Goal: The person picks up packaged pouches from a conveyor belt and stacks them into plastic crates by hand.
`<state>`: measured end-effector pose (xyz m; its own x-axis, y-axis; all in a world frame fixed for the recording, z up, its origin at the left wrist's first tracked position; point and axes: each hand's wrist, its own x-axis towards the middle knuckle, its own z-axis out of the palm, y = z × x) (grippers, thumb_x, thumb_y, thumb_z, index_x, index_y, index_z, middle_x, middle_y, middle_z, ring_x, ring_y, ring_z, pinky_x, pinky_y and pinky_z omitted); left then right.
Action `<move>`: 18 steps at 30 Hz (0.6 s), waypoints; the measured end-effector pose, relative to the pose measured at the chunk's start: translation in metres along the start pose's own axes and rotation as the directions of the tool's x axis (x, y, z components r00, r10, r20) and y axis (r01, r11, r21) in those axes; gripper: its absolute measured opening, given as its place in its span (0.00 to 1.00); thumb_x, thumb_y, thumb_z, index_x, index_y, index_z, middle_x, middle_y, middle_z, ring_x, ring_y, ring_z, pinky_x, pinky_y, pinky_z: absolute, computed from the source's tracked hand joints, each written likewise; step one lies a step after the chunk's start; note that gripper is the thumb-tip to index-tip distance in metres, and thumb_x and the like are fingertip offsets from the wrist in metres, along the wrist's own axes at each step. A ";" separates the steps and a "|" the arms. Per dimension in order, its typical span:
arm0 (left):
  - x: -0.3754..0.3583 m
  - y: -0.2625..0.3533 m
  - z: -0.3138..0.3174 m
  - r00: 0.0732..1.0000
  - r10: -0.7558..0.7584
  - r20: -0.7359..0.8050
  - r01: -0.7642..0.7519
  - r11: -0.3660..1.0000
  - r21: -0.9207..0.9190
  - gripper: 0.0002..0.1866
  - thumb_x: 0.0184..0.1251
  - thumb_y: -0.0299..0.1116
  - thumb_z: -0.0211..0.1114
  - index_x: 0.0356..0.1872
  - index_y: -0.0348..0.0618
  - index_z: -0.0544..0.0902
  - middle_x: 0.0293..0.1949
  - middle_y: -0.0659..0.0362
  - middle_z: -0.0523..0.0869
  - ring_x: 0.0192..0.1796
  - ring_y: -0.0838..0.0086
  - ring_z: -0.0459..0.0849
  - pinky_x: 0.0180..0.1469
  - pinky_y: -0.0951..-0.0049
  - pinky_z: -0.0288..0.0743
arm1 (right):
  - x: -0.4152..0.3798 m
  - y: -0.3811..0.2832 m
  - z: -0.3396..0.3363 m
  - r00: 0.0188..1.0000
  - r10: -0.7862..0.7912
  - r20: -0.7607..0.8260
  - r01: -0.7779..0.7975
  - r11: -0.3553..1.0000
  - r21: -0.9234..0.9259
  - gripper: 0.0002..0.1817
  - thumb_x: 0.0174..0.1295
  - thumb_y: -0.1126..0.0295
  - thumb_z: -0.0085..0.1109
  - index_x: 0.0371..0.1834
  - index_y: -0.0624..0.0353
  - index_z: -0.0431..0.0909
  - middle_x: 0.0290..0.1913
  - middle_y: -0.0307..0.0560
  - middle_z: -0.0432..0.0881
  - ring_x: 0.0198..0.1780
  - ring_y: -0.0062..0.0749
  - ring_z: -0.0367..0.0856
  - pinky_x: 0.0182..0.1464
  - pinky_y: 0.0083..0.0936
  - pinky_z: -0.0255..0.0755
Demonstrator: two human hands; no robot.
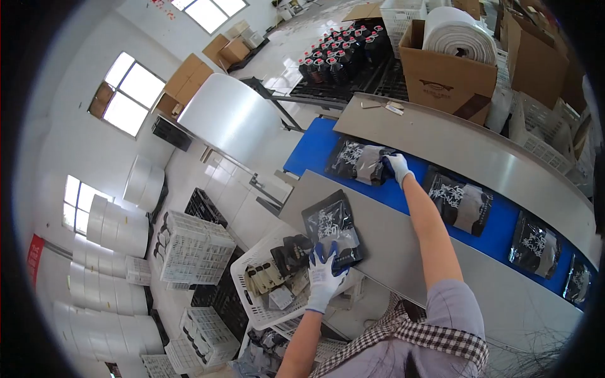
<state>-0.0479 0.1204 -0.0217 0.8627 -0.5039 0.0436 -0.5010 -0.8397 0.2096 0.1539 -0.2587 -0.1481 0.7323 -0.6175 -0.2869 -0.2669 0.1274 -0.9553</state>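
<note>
My left hand (324,281), in a white glove with blue fingertips, grips the lower end of a black printed pouch (331,220). That pouch overlaps the edge of the steel ledge, above a white basket (251,307) with black pouches and small pale packets (265,279) inside. Over the blue conveyor belt (310,146), my right hand (398,167) wears the same kind of glove. Its fingers close on the right end of another black pouch with a grey panel (359,161), which lies on the belt; some fingertips are hidden against the dark film.
More pouches (459,200) lie along the belt to the right, between steel ledges (403,255). Beyond stand a cardboard box (441,75) with a white roll, and several dark bottles with red caps (340,57). Stacked white crates (195,249) stand on the floor at left.
</note>
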 end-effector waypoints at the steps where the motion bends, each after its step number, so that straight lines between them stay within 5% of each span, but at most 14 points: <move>1: 0.002 0.004 -0.002 1.000 -0.019 0.023 0.019 1.000 0.005 0.44 0.47 0.52 0.73 0.69 0.58 0.67 0.69 0.39 0.58 0.67 0.43 0.61 0.68 0.47 0.56 | -0.010 -0.004 -0.008 1.000 -0.012 -0.001 0.012 0.996 -0.091 0.13 0.57 0.62 0.62 0.38 0.61 0.83 0.32 0.48 0.85 0.33 0.36 0.83 0.35 0.30 0.75; 3: 0.007 0.019 -0.009 0.996 -0.053 0.073 0.050 0.998 0.038 0.44 0.47 0.51 0.73 0.69 0.57 0.67 0.68 0.38 0.59 0.66 0.43 0.62 0.67 0.49 0.57 | -0.034 -0.014 -0.031 0.999 -0.042 -0.010 0.038 0.962 -0.271 0.17 0.56 0.59 0.64 0.41 0.61 0.82 0.36 0.53 0.86 0.39 0.46 0.84 0.41 0.35 0.76; 5: 0.014 0.028 -0.007 0.998 -0.034 0.061 0.028 0.996 0.086 0.43 0.47 0.51 0.73 0.68 0.55 0.68 0.65 0.37 0.64 0.64 0.45 0.65 0.65 0.53 0.62 | -0.079 -0.004 -0.046 0.937 -0.349 -0.020 0.327 0.894 -0.305 0.19 0.57 0.56 0.63 0.38 0.64 0.80 0.34 0.61 0.83 0.38 0.55 0.81 0.40 0.41 0.74; 7: 0.021 0.040 -0.003 0.995 -0.056 0.086 0.054 0.998 0.016 0.43 0.48 0.51 0.73 0.68 0.53 0.68 0.63 0.38 0.66 0.63 0.46 0.66 0.64 0.55 0.64 | -0.149 -0.013 -0.060 0.910 -0.411 -0.060 0.340 0.820 -0.459 0.21 0.59 0.54 0.61 0.33 0.66 0.78 0.33 0.63 0.81 0.39 0.59 0.78 0.41 0.46 0.70; 8: 0.025 0.048 -0.001 0.993 -0.064 0.103 0.066 0.998 -0.018 0.43 0.48 0.50 0.73 0.68 0.53 0.68 0.62 0.38 0.67 0.63 0.47 0.67 0.63 0.55 0.65 | -0.186 -0.019 -0.069 0.939 -0.343 0.000 0.309 0.846 -0.435 0.22 0.60 0.54 0.60 0.33 0.67 0.78 0.36 0.64 0.81 0.42 0.60 0.77 0.44 0.46 0.70; 10: 0.029 0.069 0.000 0.991 -0.050 0.121 0.059 0.996 -0.072 0.44 0.48 0.50 0.73 0.68 0.49 0.68 0.61 0.37 0.66 0.62 0.46 0.67 0.63 0.54 0.65 | -0.246 -0.029 -0.078 0.981 -0.037 0.189 0.076 0.976 -0.202 0.23 0.60 0.53 0.62 0.28 0.67 0.78 0.22 0.56 0.80 0.24 0.41 0.82 0.30 0.36 0.74; 11: 0.027 0.075 0.004 0.995 -0.026 0.100 0.035 0.995 -0.090 0.44 0.47 0.50 0.73 0.68 0.48 0.67 0.62 0.37 0.65 0.62 0.45 0.67 0.63 0.54 0.65 | -0.259 -0.005 -0.073 0.975 -0.024 0.221 0.066 0.980 -0.185 0.23 0.60 0.53 0.63 0.29 0.68 0.80 0.16 0.51 0.78 0.17 0.32 0.80 0.23 0.32 0.72; 14: 0.022 0.085 0.008 0.995 0.061 0.085 -0.047 0.985 -0.168 0.46 0.47 0.49 0.74 0.69 0.45 0.65 0.65 0.36 0.61 0.63 0.43 0.65 0.64 0.52 0.63 | -0.294 -0.001 -0.062 0.941 0.009 0.337 0.117 0.929 -0.351 0.23 0.57 0.49 0.62 0.34 0.63 0.84 0.33 0.58 0.84 0.39 0.52 0.83 0.44 0.40 0.74; 18: 0.003 0.078 0.026 0.986 0.164 -0.011 -0.164 0.980 -0.116 0.49 0.49 0.53 0.71 0.69 0.37 0.61 0.68 0.37 0.59 0.68 0.43 0.60 0.69 0.48 0.52 | -0.290 -0.001 -0.045 0.963 -0.064 0.260 0.159 0.917 -0.365 0.20 0.56 0.53 0.63 0.35 0.61 0.84 0.35 0.58 0.84 0.40 0.51 0.82 0.45 0.42 0.74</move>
<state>-0.0860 0.0481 -0.0305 0.7694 -0.6327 0.0876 -0.6245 -0.7163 0.3113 -0.0867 -0.1150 -0.0611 0.8856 -0.4010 -0.2342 -0.3567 -0.2644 -0.8960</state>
